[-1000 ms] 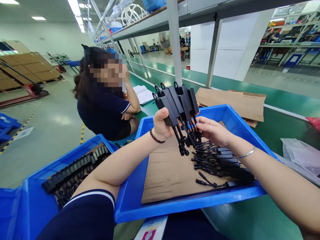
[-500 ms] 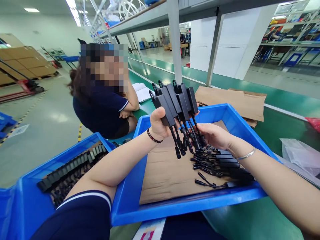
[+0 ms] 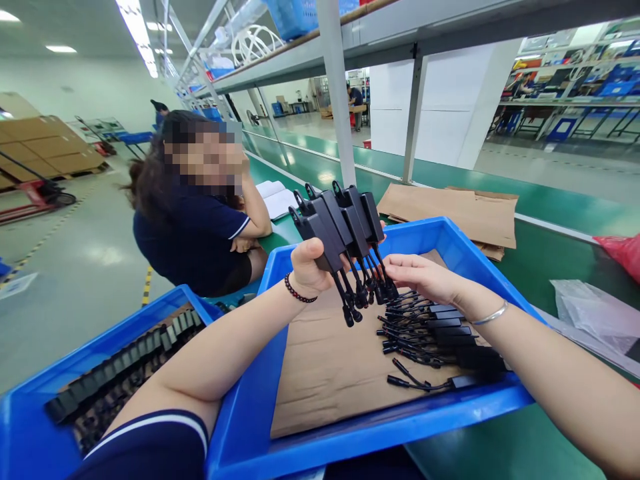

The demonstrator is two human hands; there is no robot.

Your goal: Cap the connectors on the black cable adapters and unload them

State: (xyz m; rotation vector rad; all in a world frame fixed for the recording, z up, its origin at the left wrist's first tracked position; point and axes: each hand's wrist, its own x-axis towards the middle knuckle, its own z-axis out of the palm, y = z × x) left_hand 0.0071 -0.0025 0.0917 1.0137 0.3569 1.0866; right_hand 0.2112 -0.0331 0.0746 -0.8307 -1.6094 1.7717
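My left hand point(image 3: 310, 267) is closed around a fanned bunch of several black box-shaped modules point(image 3: 333, 233), raised above a blue bin point(image 3: 440, 427). Looped tabs stick up from the modules, and short black cables point(image 3: 357, 290) with plug ends hang below. My right hand point(image 3: 423, 277) is at the right side of these cables, its fingertips bent in against them and partly hidden. More modules of the same kind point(image 3: 453, 333) lie along the bin's right side, with their cables pointing left. Brown cardboard point(image 3: 320, 380) lines the bin floor.
Another blue bin point(image 3: 25, 407) at the left holds rows of similar modules point(image 3: 115, 367). Flat cardboard sheets point(image 3: 450, 207) and a clear plastic bag point(image 3: 590, 307) lie on the green bench point(image 3: 545, 247). A co-worker point(image 3: 195, 220) sits at the left beside an open notebook point(image 3: 275, 199). A shelf post point(image 3: 337, 93) stands behind.
The view has shifted slightly, so the bins and bench sit lower and further left. My left hand still holds the bunch, and its cables hang closer together beside my right hand.
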